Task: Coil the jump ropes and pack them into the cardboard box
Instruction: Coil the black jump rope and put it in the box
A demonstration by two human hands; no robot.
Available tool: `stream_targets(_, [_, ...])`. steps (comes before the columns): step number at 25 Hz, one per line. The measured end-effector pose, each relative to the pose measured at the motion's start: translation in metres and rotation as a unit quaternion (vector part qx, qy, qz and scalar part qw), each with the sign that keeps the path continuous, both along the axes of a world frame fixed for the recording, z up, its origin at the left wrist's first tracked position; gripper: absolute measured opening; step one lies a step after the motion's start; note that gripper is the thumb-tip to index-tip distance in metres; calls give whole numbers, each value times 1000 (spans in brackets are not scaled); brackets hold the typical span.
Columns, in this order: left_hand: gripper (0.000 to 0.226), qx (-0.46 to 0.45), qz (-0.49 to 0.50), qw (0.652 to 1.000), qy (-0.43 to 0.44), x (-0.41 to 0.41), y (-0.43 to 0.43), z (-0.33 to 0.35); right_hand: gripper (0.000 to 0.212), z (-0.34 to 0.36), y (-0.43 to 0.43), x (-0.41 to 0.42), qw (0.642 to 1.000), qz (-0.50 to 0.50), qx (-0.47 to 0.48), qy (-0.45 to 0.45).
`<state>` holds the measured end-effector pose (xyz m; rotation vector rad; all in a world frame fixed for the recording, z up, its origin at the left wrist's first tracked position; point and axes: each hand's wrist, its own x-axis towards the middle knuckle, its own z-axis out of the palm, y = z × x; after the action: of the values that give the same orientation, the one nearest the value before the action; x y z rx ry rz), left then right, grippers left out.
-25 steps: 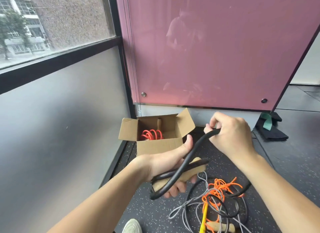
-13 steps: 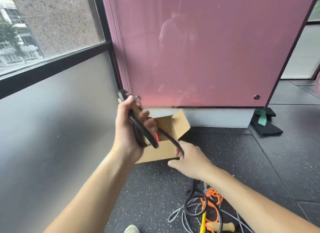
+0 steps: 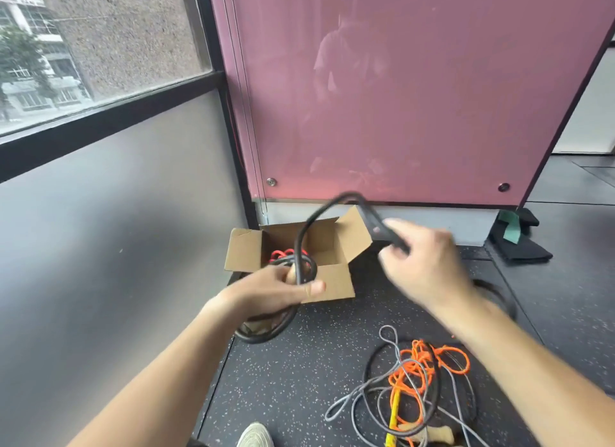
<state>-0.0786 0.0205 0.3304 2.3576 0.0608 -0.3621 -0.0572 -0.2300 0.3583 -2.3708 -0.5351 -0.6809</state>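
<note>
My left hand [image 3: 279, 288] grips a bundle of black jump rope [image 3: 304, 233] loops and a wooden handle, held in front of the open cardboard box [image 3: 336, 278]. From that bundle the black rope arcs up and over to my right hand [image 3: 422, 263], which is shut on it at the right of the box; this hand is blurred by motion. A red coiled rope [image 3: 281, 254] lies inside the box. On the floor at the lower right lies a tangle of orange rope [image 3: 419, 363], grey rope [image 3: 352, 400] and black rope, with a yellow handle [image 3: 394, 420] and a wooden handle [image 3: 439, 435].
The box stands on dark speckled rubber flooring in a corner, between a frosted window wall [image 3: 116, 230] on the left and a pink panel [image 3: 416, 97] behind. A black and green object [image 3: 515, 240] lies at the right. A shoe toe [image 3: 254, 436] shows at the bottom edge.
My left hand has come down from head height to in front of the box with the coils. My right hand has swung up and right, drawing a new loop of black rope over the box.
</note>
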Motion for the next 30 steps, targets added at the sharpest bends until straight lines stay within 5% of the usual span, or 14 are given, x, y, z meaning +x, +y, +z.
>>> stream_targets(3, [73, -139, -19, 990, 22, -4, -12, -4, 6, 15, -18, 0, 1000, -18, 15, 8])
stream_targets(6, [60, -269, -67, 954, 113, -4, -28, 7, 29, 4, 6, -7, 997, 4, -13, 73])
stream_targets(10, [47, -224, -136, 938, 227, -16, -59, 3, 49, -5, 22, 1, 989, -44, -28, 136])
stream_targets(14, [43, -190, -131, 951, 205, -10, -62, -4, 56, -7, -8, 23, 984, -133, 46, 108])
stream_targets(18, [49, -143, -11, 980, 140, -6, -45, -3, 36, -25, -53, 42, 945, -217, 103, 222])
stream_targets(20, [47, -127, 25, 986, 106, -3, -39, -6, 27, -33, -58, 39, 933, -238, 82, 255])
stream_targets(21, [45, -109, 32, 989, 99, -1, -38, -8, 39, -36, -54, 38, 944, -235, 56, 225])
stream_targets(24, [39, -39, 11, 994, 105, 1, -44, -13, 77, -32, -26, 24, 994, -90, -57, 33])
stream_targets(26, [49, 6, -34, 993, 110, -1, -52, -10, 90, -31, -2, 15, 979, 64, -192, -24])
stream_targets(30, [79, 37, -79, 989, 117, -2, -58, -14, 64, -39, 20, 15, 939, 168, -298, 39])
